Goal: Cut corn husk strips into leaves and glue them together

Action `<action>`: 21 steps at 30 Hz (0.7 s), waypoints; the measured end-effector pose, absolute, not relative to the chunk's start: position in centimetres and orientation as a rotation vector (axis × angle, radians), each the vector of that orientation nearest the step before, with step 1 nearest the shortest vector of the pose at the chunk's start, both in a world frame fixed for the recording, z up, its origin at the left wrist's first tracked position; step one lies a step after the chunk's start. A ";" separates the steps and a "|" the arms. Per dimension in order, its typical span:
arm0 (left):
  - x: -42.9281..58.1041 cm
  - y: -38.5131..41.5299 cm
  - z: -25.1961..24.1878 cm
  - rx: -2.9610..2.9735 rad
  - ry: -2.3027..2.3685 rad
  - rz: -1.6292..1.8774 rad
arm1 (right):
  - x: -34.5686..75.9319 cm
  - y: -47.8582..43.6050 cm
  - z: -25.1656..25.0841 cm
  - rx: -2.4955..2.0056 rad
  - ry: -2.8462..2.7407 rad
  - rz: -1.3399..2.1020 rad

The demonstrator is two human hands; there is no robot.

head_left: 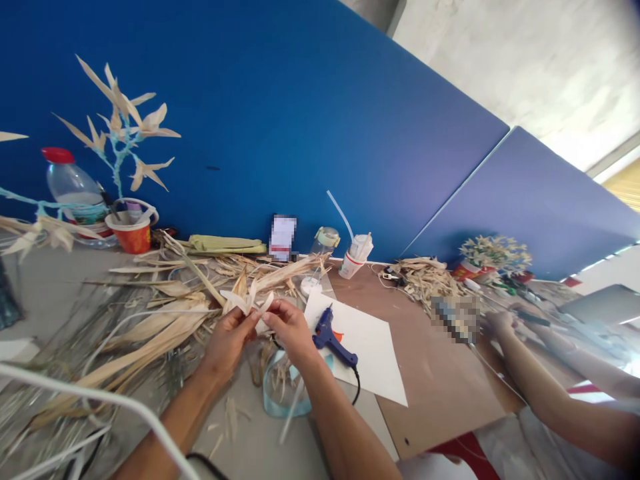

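A pale flower of dried corn husk (246, 301) with pointed petals is held up in front of me, over the table. My left hand (231, 340) is closed on its base, thumb and fingers pinched together. At its right-hand petal, my right hand (291, 328) pinches with thumb and forefinger. Just right of my hands, a blue hot glue gun (333, 339) lies on a white sheet (387, 357). Loose corn husks (165, 327) spread to the left. Partly behind my right forearm sits a light-blue clear container (273, 393) with husk scraps.
At the back left stand a husk-flower branch (120, 157), a red-capped bottle (75, 183) and a red paper cup (133, 237). A phone (283, 237), jar (326, 241) and white cup (353, 263) line the blue partition (280, 120). White cable (125, 407) crosses front left. A co-worker's arms (530, 373) are at right.
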State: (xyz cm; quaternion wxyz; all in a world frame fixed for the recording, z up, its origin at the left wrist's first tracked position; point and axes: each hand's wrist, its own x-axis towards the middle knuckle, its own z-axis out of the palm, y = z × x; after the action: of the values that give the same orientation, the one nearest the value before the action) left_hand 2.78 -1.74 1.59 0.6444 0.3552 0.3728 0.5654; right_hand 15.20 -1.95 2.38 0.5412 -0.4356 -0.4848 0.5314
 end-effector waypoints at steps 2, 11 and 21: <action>2.9 -1.8 1.4 0.803 0.843 1.242 | 15.0 -2.0 2.4 -1.030 -1.078 1.273; 2.2 -2.5 3.2 0.646 0.569 1.152 | 15.3 -1.8 3.3 -1.035 -0.894 1.230; 1.9 -2.4 2.2 0.599 0.534 1.126 | 14.9 -2.1 3.4 -1.009 -0.854 1.224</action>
State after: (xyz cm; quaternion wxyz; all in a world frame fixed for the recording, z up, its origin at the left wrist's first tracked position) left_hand 1.91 -2.38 2.20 0.7705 0.2762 0.2461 0.5191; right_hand 14.89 -2.08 3.39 0.6211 -0.4390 -0.3716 0.5325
